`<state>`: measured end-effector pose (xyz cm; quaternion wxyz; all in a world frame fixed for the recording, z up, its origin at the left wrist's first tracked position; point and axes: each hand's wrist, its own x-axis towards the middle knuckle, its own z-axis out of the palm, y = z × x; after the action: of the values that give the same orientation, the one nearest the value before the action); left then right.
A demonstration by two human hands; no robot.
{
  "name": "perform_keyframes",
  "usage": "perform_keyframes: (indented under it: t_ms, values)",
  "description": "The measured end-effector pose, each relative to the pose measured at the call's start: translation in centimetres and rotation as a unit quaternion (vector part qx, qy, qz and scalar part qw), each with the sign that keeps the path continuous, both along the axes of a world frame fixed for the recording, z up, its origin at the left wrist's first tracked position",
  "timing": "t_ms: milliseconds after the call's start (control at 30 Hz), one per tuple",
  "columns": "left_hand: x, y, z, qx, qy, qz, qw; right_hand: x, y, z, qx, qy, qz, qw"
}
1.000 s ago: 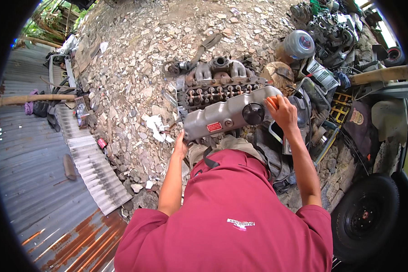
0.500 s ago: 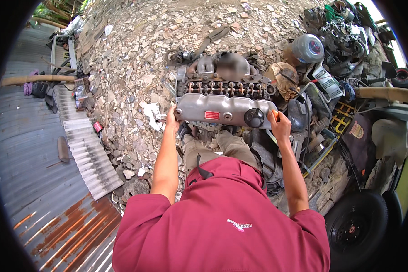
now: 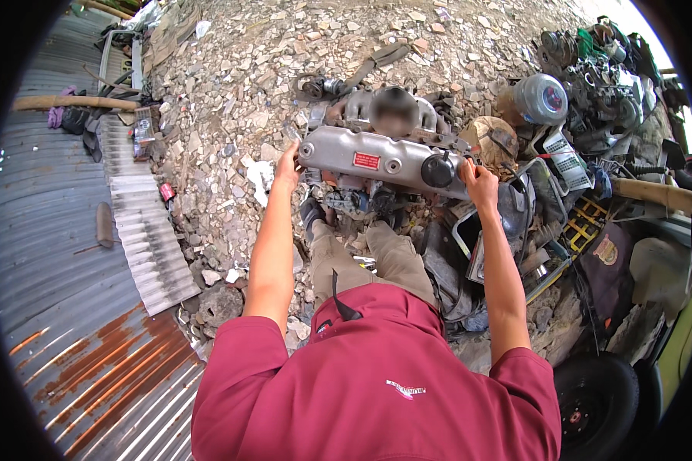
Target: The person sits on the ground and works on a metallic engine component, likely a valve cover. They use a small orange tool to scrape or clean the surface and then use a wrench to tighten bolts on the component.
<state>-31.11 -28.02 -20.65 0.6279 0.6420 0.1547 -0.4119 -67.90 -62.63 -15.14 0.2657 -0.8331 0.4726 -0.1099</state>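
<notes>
A long grey metal valve cover (image 3: 404,156) with a small red label and a black round oil filler cap (image 3: 437,170) spans the space between my hands. At its left end, my left hand (image 3: 287,164) grips the cover's edge. My right hand (image 3: 480,184) is closed on the right end, beside the cap, with its fingertips partly hidden. Just beyond and beneath the cover is the engine (image 3: 357,111), whose curved grey intake pipes show at the far side. The cover hides the valve gear from view, and I cannot tell whether it rests on the engine.
Stony ground (image 3: 238,77) surrounds the engine. On the right lie a clear plastic water jug (image 3: 538,98), a white crate (image 3: 565,157), heaped metal parts (image 3: 603,77) and a yellow plastic rack (image 3: 587,223). A black tyre (image 3: 603,399) is lower right; corrugated sheets (image 3: 77,253) cover the left.
Both hands have moved the valve cover away from me, over the engine's row of valve springs, which showed before and is now covered. An orange bit at my right hand no longer shows.
</notes>
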Motion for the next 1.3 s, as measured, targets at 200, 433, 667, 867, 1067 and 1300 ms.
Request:
perform_keyframes:
  t_ms: [200, 433, 667, 867, 1067, 1300]
  values:
    - [0.4, -0.9, -3.2, -0.013, -0.004, 0.016, 1.0, 1.4, -3.7, -2.5, 0.003, 0.033, 0.015, 0.999]
    - [-0.9, -1.8, -4.5, -0.017, -0.011, 0.04, 0.999, 1.9, -6.3, -3.7, 0.068, 0.048, 0.028, 0.996]
    - [-2.4, -3.5, -3.0, 0.061, -0.077, 0.026, 0.995, 1.8, -5.8, -4.4, 0.109, 0.062, 0.01, 0.992]
    - [-2.5, -2.0, -5.3, 0.059, -0.102, 0.055, 0.992, 3.4, -5.6, -5.2, 0.078, 0.055, 0.038, 0.995]
    - [-3.1, -2.3, -5.1, 0.006, -0.054, 0.053, 0.997, 3.1, -6.1, -7.2, 0.081, 0.066, 0.054, 0.993]
    - [-3.8, -2.9, -3.4, -0.048, -0.049, 0.013, 0.998, 3.2, -6.2, -9.0, 0.089, 0.076, 0.038, 0.992]
